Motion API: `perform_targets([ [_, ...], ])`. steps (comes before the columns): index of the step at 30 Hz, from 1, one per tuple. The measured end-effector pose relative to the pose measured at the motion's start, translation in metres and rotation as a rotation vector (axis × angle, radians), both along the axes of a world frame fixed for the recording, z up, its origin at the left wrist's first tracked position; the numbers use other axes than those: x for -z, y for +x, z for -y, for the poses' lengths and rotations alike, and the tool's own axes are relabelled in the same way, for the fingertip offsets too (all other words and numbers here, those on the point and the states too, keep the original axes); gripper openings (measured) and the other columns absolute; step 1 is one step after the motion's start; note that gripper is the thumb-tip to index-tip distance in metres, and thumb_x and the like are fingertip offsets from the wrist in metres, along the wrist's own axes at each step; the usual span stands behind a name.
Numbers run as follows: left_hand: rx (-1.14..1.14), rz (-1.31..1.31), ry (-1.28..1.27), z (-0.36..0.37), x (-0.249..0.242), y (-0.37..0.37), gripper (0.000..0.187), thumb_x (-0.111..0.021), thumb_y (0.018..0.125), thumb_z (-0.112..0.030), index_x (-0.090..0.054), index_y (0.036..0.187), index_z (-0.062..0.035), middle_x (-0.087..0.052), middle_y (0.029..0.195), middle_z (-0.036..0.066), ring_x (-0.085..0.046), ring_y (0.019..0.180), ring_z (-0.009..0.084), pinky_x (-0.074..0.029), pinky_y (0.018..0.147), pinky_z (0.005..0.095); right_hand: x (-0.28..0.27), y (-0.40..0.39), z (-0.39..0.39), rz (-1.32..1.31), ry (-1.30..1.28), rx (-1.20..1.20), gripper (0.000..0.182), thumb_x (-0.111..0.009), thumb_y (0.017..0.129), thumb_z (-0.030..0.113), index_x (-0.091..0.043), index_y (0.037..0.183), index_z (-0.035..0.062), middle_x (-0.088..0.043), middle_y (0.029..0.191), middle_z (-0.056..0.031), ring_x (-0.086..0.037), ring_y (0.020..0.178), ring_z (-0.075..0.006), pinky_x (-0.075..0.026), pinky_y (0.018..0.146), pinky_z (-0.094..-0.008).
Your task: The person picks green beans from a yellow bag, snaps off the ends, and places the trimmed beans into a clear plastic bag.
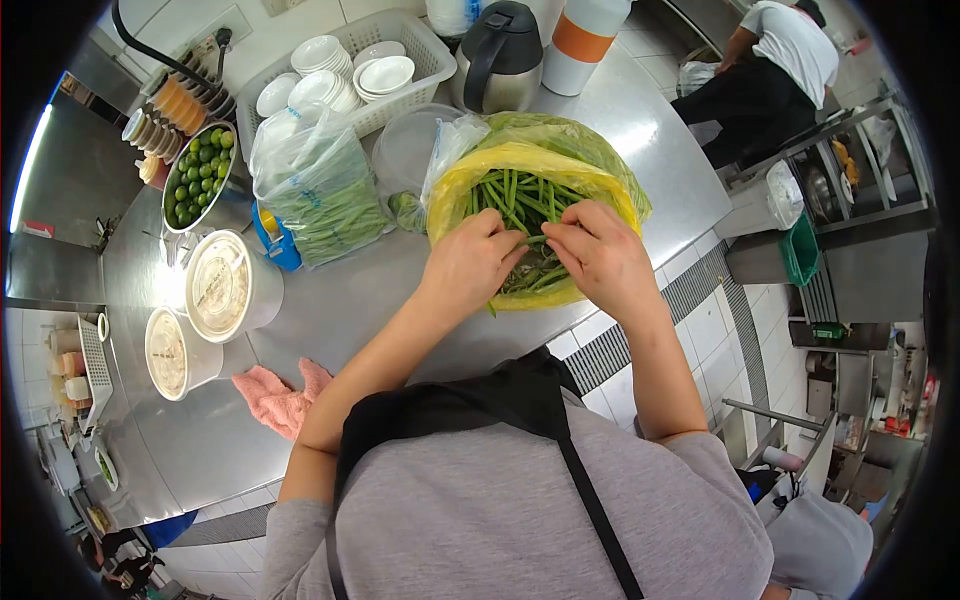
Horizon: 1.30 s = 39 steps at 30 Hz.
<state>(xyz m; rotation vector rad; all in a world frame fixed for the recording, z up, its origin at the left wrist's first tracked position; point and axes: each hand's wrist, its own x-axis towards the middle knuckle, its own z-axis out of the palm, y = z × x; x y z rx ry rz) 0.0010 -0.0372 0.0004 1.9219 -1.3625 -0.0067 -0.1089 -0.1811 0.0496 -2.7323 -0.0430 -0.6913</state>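
A yellow plastic bag point(450, 190) stands open on the steel counter, filled with green beans point(520, 195). Over its mouth, my left hand point(468, 262) and my right hand point(603, 262) face each other with fingertips pinched. Between them runs a green bean point(535, 240), one end in each hand's fingers. To the left of the yellow bag sits a clear plastic bag point(325, 190) with more green beans inside.
A bowl of limes point(232, 180) and two lidded tubs point(232, 285) stand on the left. Behind are a basket point(435, 62) of white bowls, a thermal jug point(498, 60) and a pink cloth point(280, 398) nearer me. Another person point(765, 75) bends at the upper right.
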Motion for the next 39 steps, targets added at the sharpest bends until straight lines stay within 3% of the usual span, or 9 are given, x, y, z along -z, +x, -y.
perform_targets([
  [13, -0.058, 0.16, -0.031, -0.034, -0.03, 0.004, 0.017, -0.071, 0.071, -0.018, -0.068, 0.085, -0.0085, -0.048, 0.068, 0.004, -0.051, 0.056, 0.0182, -0.043, 0.05, 0.0306, 0.001, -0.002, -0.008, 0.014, 0.038, -0.076, 0.01, -0.067, 0.072, 0.006, -0.063, 0.08, 0.002, -0.056, 0.077, -0.0079, -0.056, 0.067, -0.0216, -0.047, 0.059, -0.0295],
  [16, 0.012, 0.08, -0.049, -0.039, -0.03, 0.003, 0.016, -0.07, 0.072, -0.015, -0.068, 0.086, -0.0087, -0.049, 0.066, 0.004, -0.051, 0.055, 0.0181, -0.042, 0.049, 0.0295, -0.001, -0.003, -0.01, -0.13, 0.562, -0.232, 0.007, -0.064, 0.078, 0.006, -0.062, 0.081, -0.0001, -0.056, 0.079, -0.0068, -0.055, 0.066, -0.0162, -0.045, 0.058, -0.025],
  [18, 0.069, 0.036, -0.078, -0.041, -0.033, 0.003, 0.016, -0.069, 0.073, -0.013, -0.069, 0.088, -0.0088, -0.049, 0.064, 0.004, -0.051, 0.054, 0.0183, -0.041, 0.049, 0.029, 0.004, -0.003, -0.017, -0.278, 1.429, -0.484, 0.007, -0.059, 0.083, 0.005, -0.061, 0.082, -0.0023, -0.055, 0.081, -0.005, -0.053, 0.066, -0.0116, -0.042, 0.058, -0.0226],
  [21, -0.006, -0.164, -0.092, -0.044, -0.035, 0.0, 0.014, -0.065, 0.079, -0.016, -0.066, 0.086, -0.0038, -0.053, 0.064, 0.006, -0.054, 0.055, 0.0162, -0.043, 0.05, 0.027, 0.005, 0.004, -0.021, -0.179, 1.352, -0.301, 0.009, -0.056, 0.085, 0.004, -0.06, 0.083, -0.0032, -0.055, 0.083, -0.0042, -0.053, 0.067, -0.0101, -0.042, 0.058, -0.0236],
  [23, 0.021, -0.751, -0.132, -0.044, -0.03, 0.002, 0.015, -0.06, 0.085, -0.016, -0.066, 0.087, -0.0019, -0.057, 0.064, 0.005, -0.055, 0.054, 0.0112, -0.043, 0.051, 0.0219, 0.006, 0.011, -0.026, -0.119, 0.902, -0.18, 0.008, -0.057, 0.084, 0.004, -0.061, 0.084, -0.0026, -0.055, 0.083, -0.0056, -0.053, 0.066, -0.012, -0.042, 0.058, -0.024],
  [29, -0.097, -1.087, -0.471, -0.045, -0.029, 0.006, 0.026, -0.052, 0.092, -0.021, -0.064, 0.092, 0.0022, -0.06, 0.069, 0.004, -0.057, 0.057, 0.0097, -0.046, 0.054, 0.0208, 0.009, 0.012, -0.024, -0.05, 0.32, -0.005, 0.01, -0.058, 0.08, 0.004, -0.063, 0.088, 0.0013, -0.056, 0.076, -0.0109, -0.055, 0.063, -0.0238, -0.045, 0.06, -0.0302],
  [32, -0.116, -1.168, -0.595, -0.043, -0.029, 0.007, 0.029, -0.05, 0.093, -0.024, -0.063, 0.095, 0.003, -0.06, 0.07, 0.004, -0.057, 0.058, 0.0103, -0.047, 0.055, 0.0222, 0.013, 0.013, -0.035, 0.048, 0.578, 0.123, 0.013, -0.058, 0.08, 0.004, -0.064, 0.091, 0.0017, -0.058, 0.077, -0.0073, -0.054, 0.061, -0.0183, -0.044, 0.057, -0.029],
  [37, -0.03, -1.29, -0.72, -0.038, -0.024, 0.002, 0.03, -0.05, 0.093, -0.024, -0.062, 0.097, 0.0028, -0.06, 0.072, 0.005, -0.057, 0.061, 0.011, -0.047, 0.057, 0.0226, 0.023, 0.012, -0.058, -0.177, 1.727, -0.028, 0.015, -0.057, 0.08, 0.003, -0.062, 0.092, -0.0038, -0.059, 0.077, -0.0021, -0.047, 0.06, -0.0044, -0.037, 0.052, -0.0187],
  [39, -0.018, -1.307, -0.749, -0.039, -0.021, -0.001, 0.029, -0.05, 0.093, -0.023, -0.062, 0.098, 0.0027, -0.06, 0.073, 0.005, -0.058, 0.062, 0.0112, -0.048, 0.057, 0.0224, 0.022, 0.011, -0.061, -0.15, 1.762, -0.041, 0.013, -0.057, 0.08, 0.003, -0.062, 0.09, -0.0033, -0.059, 0.076, -0.0022, -0.045, 0.058, -0.004, -0.036, 0.051, -0.0184],
])
